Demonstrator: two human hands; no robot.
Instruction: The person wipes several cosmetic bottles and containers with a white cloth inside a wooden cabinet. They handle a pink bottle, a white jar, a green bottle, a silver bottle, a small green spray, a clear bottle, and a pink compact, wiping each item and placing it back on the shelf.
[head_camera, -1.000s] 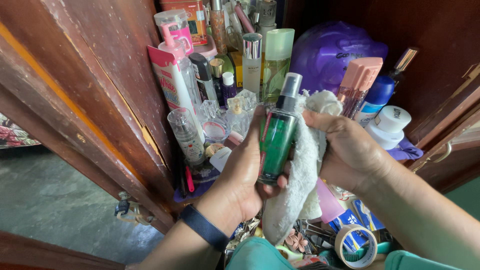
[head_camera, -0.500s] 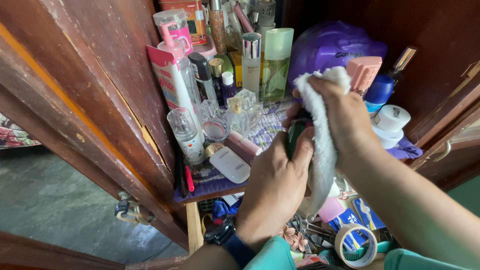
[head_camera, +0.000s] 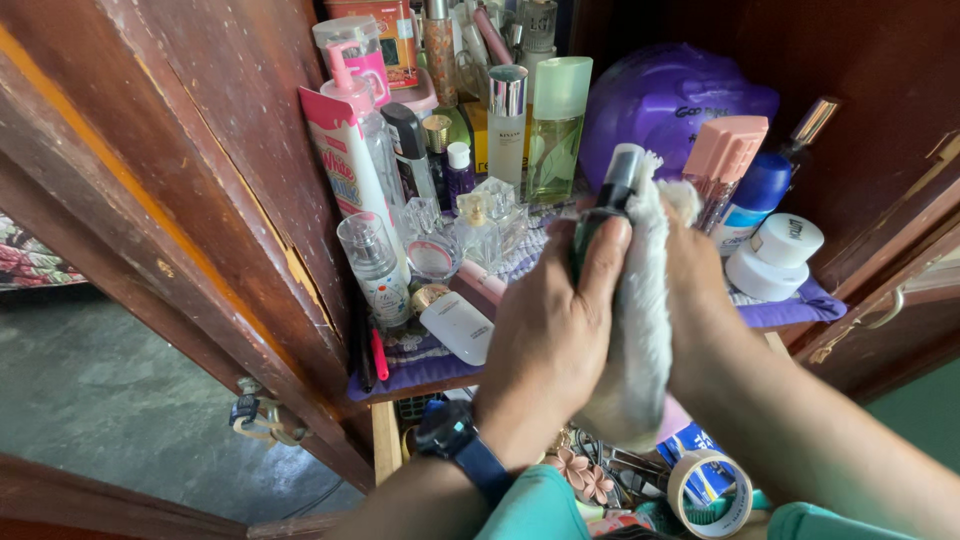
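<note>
My left hand (head_camera: 550, 330) is wrapped around a green spray bottle (head_camera: 610, 195), whose black nozzle sticks up above my fingers. My right hand (head_camera: 700, 300) presses a white fluffy cloth (head_camera: 640, 320) against the bottle's right side. The bottle's body is mostly hidden by my fingers and the cloth. Both hands are in front of a crowded cupboard shelf (head_camera: 790, 310) lined with a purple cloth. A dark watch (head_camera: 450, 440) is on my left wrist.
The shelf holds several cosmetic bottles: a tall pale green perfume (head_camera: 556, 125), a pink tube (head_camera: 335, 165), a clear spray bottle (head_camera: 372, 265), white jars (head_camera: 775, 255), a purple helmet-like object (head_camera: 675, 100). The open wooden door (head_camera: 170, 200) is at left. A tape roll (head_camera: 710, 490) lies below.
My left hand turned from palm-up to knuckles-up around the bottle, covering its green body. The cloth and my right hand moved up over the top, then settled against the bottle's right side.
</note>
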